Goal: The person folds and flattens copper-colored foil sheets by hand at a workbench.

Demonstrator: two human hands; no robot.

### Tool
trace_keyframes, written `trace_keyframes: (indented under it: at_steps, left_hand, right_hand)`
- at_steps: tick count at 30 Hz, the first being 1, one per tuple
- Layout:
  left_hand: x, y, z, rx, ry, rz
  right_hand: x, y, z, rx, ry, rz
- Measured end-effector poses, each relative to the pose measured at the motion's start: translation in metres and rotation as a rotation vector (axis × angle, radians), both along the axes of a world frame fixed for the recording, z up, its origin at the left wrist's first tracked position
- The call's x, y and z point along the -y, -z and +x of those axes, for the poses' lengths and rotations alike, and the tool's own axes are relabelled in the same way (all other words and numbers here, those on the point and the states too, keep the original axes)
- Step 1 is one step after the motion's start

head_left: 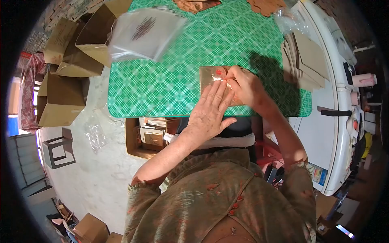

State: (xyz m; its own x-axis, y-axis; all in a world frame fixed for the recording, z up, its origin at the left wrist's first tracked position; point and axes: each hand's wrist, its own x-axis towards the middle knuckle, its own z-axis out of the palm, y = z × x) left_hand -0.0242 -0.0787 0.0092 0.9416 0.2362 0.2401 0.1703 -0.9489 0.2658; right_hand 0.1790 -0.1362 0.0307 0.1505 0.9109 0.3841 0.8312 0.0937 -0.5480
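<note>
Step in hand, as I read it: flattening and squaring up the glossy packet (206,77), prob. seating its clear wrap. It lies flat on the green checked tablecloth (162,89), close to the near edge and a bit R of the middle, w/ a red mark (219,72) showing near its top side.

The left hand (208,107) is spread palm-down w/ fingers extended and near each other, thumb stuck out to the side. It grips nothing, just lies over the packet's lower L part, fingertips on the wrap.

The right hand (245,87) comes in from the other side, fingers bent, thumb and forefinger drawn in close by the packet's upper R part. Gap there looks narrow at most; can't tell if it pinches the film, the edge, or only presses (fingers hide the contact).

Next move, IMO, calls for the flat palm as an anchor, light pressure so the packet doesn't skid, and fine fingertip work on the R side w/o creasing the film. Clear sleeves (162,38) lie well apart at far L, brown card pieces (310,58) stacked over at R; neither hand touches them.
</note>
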Motion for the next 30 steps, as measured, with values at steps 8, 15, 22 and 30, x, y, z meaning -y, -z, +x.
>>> trace_keyframes:
  at_steps: [8, 15, 22, 30]
  left_hand:
    - [0.0, 0.002, -0.001, 0.026, 0.0, -0.033]
    - [0.0, 0.0, -0.001, 0.013, 0.008, 0.005]
    - [0.0, 0.002, -0.001, 0.024, 0.01, 0.006]
    - [0.0, 0.003, -0.002, 0.044, 0.001, 0.01]
  right_hand:
    - [-0.002, -0.003, -0.006, 0.097, -0.061, 0.013]
    - [-0.004, -0.011, -0.007, 0.147, -0.135, 0.025]
    - [-0.007, -0.013, -0.006, -0.124, -0.084, -0.198]
    - [-0.013, -0.019, -0.001, -0.47, -0.002, -0.411]
